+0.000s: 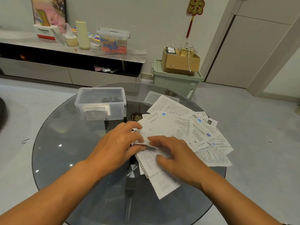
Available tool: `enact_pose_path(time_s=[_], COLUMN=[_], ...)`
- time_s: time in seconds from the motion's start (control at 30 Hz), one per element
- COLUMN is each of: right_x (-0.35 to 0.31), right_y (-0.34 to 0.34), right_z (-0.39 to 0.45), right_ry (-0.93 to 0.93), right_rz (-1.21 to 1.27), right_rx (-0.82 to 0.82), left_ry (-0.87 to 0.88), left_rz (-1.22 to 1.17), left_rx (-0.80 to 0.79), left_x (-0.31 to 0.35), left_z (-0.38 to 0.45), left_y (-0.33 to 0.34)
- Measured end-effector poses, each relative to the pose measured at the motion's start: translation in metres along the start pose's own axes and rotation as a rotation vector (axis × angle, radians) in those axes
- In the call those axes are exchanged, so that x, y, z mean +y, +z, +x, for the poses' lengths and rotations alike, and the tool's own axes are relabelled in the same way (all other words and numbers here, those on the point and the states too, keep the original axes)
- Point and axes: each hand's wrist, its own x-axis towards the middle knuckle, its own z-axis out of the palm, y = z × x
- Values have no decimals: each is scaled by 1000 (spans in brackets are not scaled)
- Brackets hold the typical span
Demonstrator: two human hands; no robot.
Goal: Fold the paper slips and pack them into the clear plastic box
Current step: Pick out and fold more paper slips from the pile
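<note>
Folding 1 paper slip: left hand pinches its edge, right hand lies spread on it; crease firmly before boxing.

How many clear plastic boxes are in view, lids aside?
2. One open clear plastic box sits on the glass table, far left of the paper slips. A second lidded box stands on the low cabinet by the wall. None seem hidden.

Even, soft indoor light, small glare spots on the glass table, wide-angle bending at the edges.
</note>
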Motion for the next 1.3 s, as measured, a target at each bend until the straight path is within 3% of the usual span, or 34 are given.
enact_pose_path(time_s=[0.2, 0.3, 0.4, 0.47, 0.53, 0.63, 0.73, 0.87, 1.0, 1.07, 1.17, 1.3], right_x=[3, 3, 1, 1, 3, 7, 6, -4, -11, -12, -14, -15], right_y=[8, 17, 24, 25, 22, 13, 2, -12, -19, -19, -19, -23], right_z=[9, 14, 17, 17, 18, 19, 17, 6, -10, -17, -20, -22], right_ry=[126, 175, 186, 187, 194, 193, 162, 109, 33, -8, -41, -49], right_rz=[300, 303, 189, 167, 190, 210, 210, 108, -63, -132, -187, -218], right_rx=[144, 171, 209, 216, 194, 126, 60, -143, -247, -267, -257, -250], left_ry=[-251, -364, -331, -175, -16, 34, 90, -77, -300, -290, -272, -445], left_rz=[-307, -334, -172, -52, 5, 38, 196, 415, 627, 588, 355, 261], left_rx=[-103, -158, -117, -105, -173, -287, -200, -60, -60, -70, -272, -505], left_x=[4, 7, 8, 3, 0, -1, -3, -12, -27, -32, -26, -8], left_z=[-1, -1, -1, 0, -1, -3, -3, -1, 0, -1, -7, -7], left_y=[0, 2, 3, 3, 4, 7, 8, 7, -11, -15, -4, -7])
